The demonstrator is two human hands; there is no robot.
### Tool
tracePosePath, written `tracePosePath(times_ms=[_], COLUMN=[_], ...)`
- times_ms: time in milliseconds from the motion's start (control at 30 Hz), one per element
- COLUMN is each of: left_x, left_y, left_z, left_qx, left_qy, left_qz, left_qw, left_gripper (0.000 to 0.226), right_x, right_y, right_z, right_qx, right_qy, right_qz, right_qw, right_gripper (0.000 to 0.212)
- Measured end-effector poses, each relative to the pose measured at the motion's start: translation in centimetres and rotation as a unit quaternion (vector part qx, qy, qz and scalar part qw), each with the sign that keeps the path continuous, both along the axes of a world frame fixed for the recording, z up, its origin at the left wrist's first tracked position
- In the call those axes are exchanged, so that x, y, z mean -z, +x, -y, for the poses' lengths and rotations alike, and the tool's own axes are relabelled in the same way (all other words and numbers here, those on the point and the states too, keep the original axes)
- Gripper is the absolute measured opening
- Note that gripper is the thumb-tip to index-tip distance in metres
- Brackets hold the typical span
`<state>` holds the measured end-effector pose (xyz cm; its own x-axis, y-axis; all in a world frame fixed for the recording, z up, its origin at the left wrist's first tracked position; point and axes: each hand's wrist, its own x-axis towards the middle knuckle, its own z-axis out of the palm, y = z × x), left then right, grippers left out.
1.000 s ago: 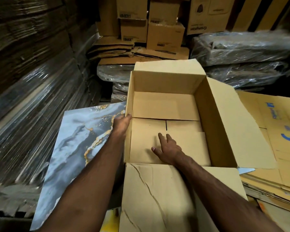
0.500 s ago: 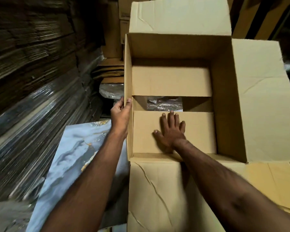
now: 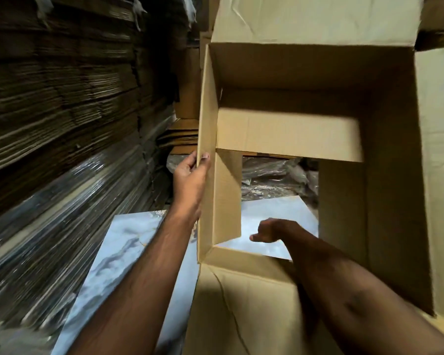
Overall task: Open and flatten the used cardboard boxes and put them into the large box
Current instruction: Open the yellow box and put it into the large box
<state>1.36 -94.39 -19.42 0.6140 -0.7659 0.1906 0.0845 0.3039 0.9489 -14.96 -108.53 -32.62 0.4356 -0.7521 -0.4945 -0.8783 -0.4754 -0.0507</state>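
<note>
Held up in front, a cardboard box, open end toward the camera, long axis running near to far. Left hand pinching the box's left wall at its edge, thumb inside, fingers outside. Right hand reaching in through the bottom opening, fingers curled loosely, holding nothing as far as can be told; nearer than the left to the bottom flaps. Three flaps already pushed outward: the left flap just beside the right hand, a right flap opposite, the far flap lying across beyond them. Probably next: squashing the walls sideways, left wall toward right. Below, through the gap, a marbled panel and plastic-wrapped bundles; stacked flat cardboard close on the left, likely crowding any swing that way. Large target box not identifiable.
</note>
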Motion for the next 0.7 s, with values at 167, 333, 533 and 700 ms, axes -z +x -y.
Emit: tracePosePath(times_ms=[167, 333, 533, 700], left_x=[0.4, 0.8, 1.8, 3.1], left_y=[-1.0, -0.3, -0.8, -0.6], left_z=[-0.1, -0.1, 1.8, 2.2], left_qx=[-0.005, -0.007, -0.043, -0.079], left_qy=[0.012, 0.005, 0.042, 0.092], left_qz=[0.049, 0.066, -0.006, -0.093], left_qw=[0.999, 0.998, 0.998, 0.988], left_gripper=[0.035, 0.039, 0.038, 0.016], right_x=[-2.6, -5.8, -9.8, -9.5], right_y=[1.0, -1.1, -1.6, 0.2], right_z=[0.0, 3.9, 7.2, 5.3], right_qx=[-0.055, 0.02, 0.034, -0.018], right_qy=[-0.409, -0.5, -0.193, -0.203], right_qz=[0.253, 0.279, 0.12, 0.068], right_qw=[0.875, 0.819, 0.973, 0.977], right_gripper=[0.036, 0.081, 0.071, 0.074])
